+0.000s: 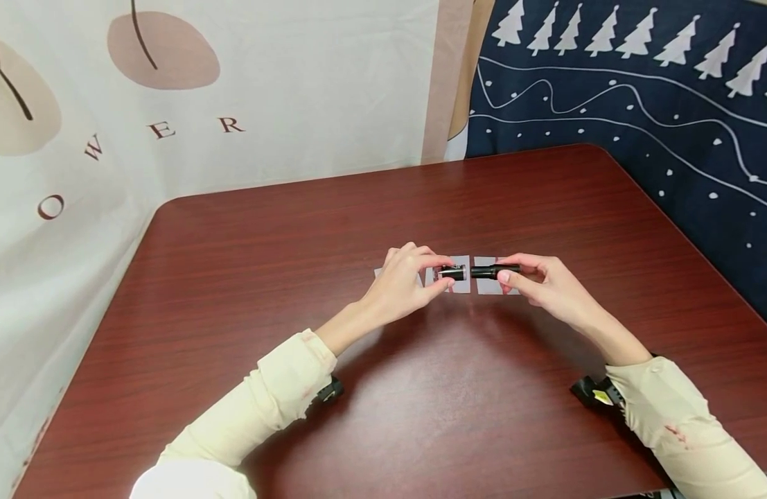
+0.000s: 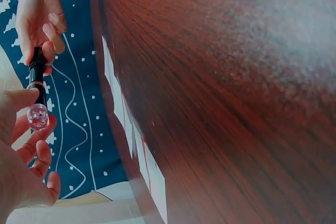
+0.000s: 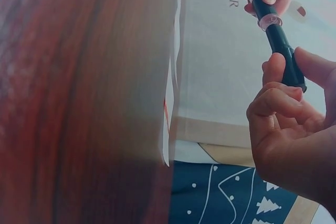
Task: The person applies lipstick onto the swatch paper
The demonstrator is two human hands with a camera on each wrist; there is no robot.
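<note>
In the head view my left hand (image 1: 403, 281) pinches a short black cylinder with clear ends (image 1: 453, 273) between thumb and fingers. Its rounded clear end (image 2: 38, 116) faces the left wrist camera. Opposite, my right hand (image 1: 554, 285) pinches a slim black tube (image 1: 485, 271) by its outer part, thumb on the near side. The two pieces line up end to end over the table. A clear ring (image 3: 270, 22) shows where they meet in the right wrist view. The fingers hide parts of both pieces.
White paper pieces (image 1: 461, 286) with red marks lie in a row on the brown wooden table (image 1: 358, 215), below the hands. A pale cloth with letters (image 1: 333, 83) hangs behind the table. A dark blue tree-patterned cloth (image 1: 607, 97) hangs at the right.
</note>
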